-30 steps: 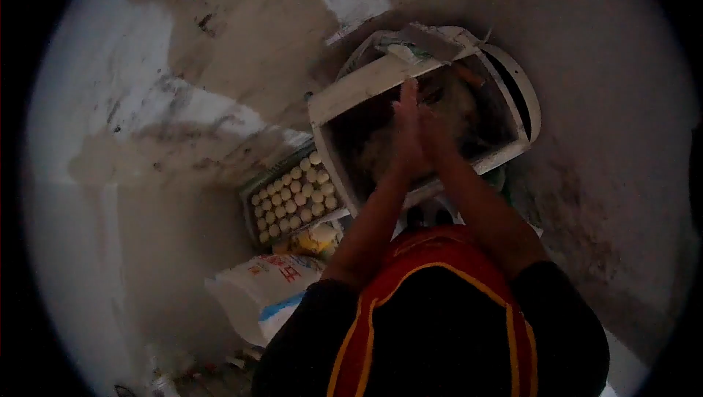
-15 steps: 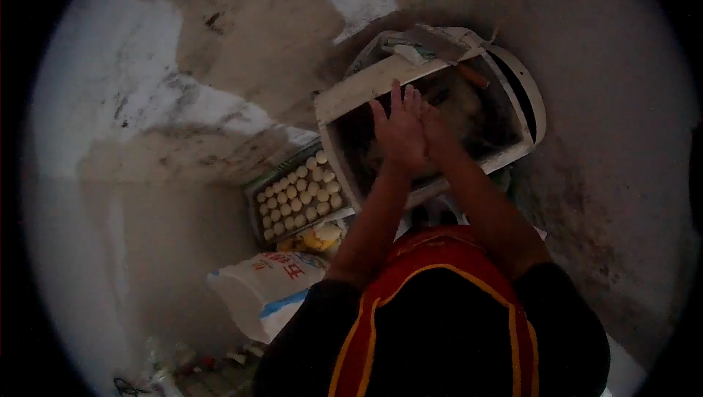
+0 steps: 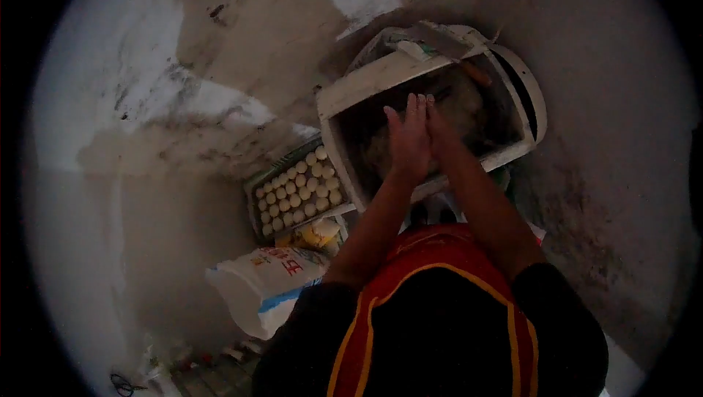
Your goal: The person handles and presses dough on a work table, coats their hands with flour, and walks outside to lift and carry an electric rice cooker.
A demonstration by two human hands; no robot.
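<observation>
My left hand (image 3: 410,141) and my right hand (image 3: 441,132) meet palm to palm over a pale-rimmed box (image 3: 373,88). The fingers of my left hand are stretched out, its thumb apart. My right hand is seen edge-on, its fingers also pointing straight. Whether anything lies between the palms is hidden. Inside the box, below and beyond the hands, is a dim brownish mass (image 3: 465,100). An orange-brown handle-like object (image 3: 476,73) rests at the box's far right corner. Left of the box, a tray (image 3: 258,227) holds several round, pale balls (image 3: 300,180).
A white sack (image 3: 267,280) with red print and a blue stripe stands at lower left, below a yellow package (image 3: 318,233). Crumpled plastic (image 3: 381,46) lies behind the box. A stained wall (image 3: 256,31) rises beyond. Slats (image 3: 212,381) and a dark cable (image 3: 124,384) show at bottom left.
The hands first lay edge to edge, then my left hand turned to show its spread fingers. Now its fingers are closer together, and both hands have shifted slightly right. The view has moved a little.
</observation>
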